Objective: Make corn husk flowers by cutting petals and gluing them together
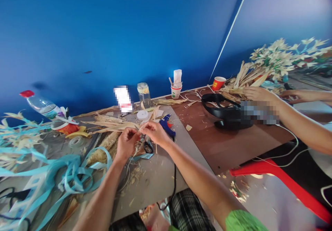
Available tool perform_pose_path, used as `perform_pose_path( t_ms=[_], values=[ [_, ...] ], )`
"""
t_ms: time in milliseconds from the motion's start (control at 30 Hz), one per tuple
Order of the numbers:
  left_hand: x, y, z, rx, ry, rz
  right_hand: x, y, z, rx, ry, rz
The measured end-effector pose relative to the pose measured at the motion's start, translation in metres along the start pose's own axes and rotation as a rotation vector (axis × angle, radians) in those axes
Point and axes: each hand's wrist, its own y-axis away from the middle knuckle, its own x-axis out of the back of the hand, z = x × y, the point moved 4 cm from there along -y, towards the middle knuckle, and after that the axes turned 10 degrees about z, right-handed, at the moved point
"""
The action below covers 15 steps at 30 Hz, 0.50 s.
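My left hand [127, 143] and my right hand [155, 132] meet above the grey table, fingertips pinched together around a small pale piece of corn husk [140, 128]. Its exact shape is mostly hidden by the fingers. Just below them lie scissors with black handles [148, 147] and a bit of blue ribbon [145, 156]. To the right of my right hand rests a blue glue gun [167, 125], its black cord running toward my lap. Dry husk strips [111, 125] spread behind my left hand.
Tangled blue ribbon [75, 172] covers the left side, near a tilted plastic bottle [43, 103]. A glass jar [144, 96] and paper cup [176, 91] stand along the wall. At right are a black headset [220, 109], a red cup [218, 83] and another person's hands [259, 96].
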Motion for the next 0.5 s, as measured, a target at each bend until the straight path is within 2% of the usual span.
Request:
perform_pose_path(
  t_ms=[67,200,400,500],
  values=[
    [-0.001,0.000,0.002,-0.005,0.006,0.001,-0.003,0.001,0.001,-0.045,-0.036,-0.010],
    [-0.004,0.001,0.006,0.008,0.024,-0.043,-0.002,0.001,0.003,-0.081,-0.102,0.086],
    [0.005,-0.003,0.011,0.002,-0.016,0.005,0.029,-0.013,0.007,-0.097,-0.151,0.426],
    [0.007,-0.009,0.012,0.006,-0.059,-0.009,0.042,-0.018,0.008,-0.123,-0.181,0.543]
  ],
)
